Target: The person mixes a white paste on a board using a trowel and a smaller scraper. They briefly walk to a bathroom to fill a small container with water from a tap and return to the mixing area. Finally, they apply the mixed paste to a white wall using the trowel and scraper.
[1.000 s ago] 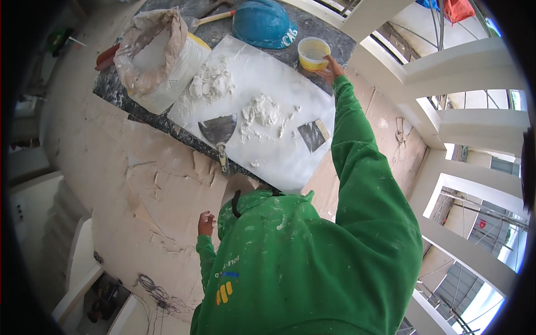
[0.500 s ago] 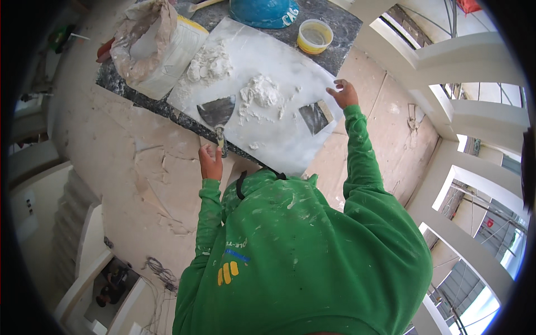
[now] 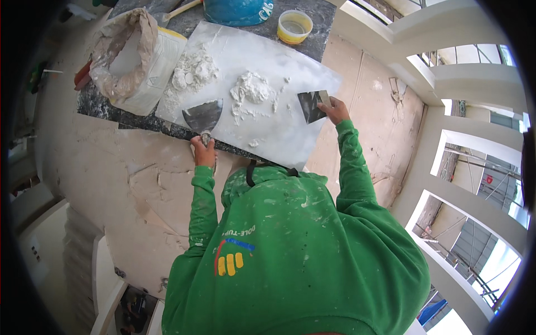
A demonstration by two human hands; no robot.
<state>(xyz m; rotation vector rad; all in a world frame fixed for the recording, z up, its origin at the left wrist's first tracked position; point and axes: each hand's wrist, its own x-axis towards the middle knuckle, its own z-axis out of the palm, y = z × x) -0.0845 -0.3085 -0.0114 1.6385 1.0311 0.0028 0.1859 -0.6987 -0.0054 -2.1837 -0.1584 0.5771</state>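
Pale, dusty floor (image 3: 134, 148) lies around a dark, speckled table (image 3: 318, 15) with a white board (image 3: 279, 134) on top. Work seems just begun: both tools are in hand, but the powdery left heap (image 3: 192, 70) and the lumpy middle heap (image 3: 251, 88) on the board are not smooth yet. At the board's near edge, the left hand (image 3: 203, 152) has its grip wrapped round a fan-shaped metal scraper (image 3: 202, 116). At the board's right side, the right hand (image 3: 336, 110) has a pinching grip on a flat, square blade (image 3: 310, 107). Left of the board stands a crumpled bag (image 3: 103, 72); past its far edge sits a round plastic tub (image 3: 292, 37).
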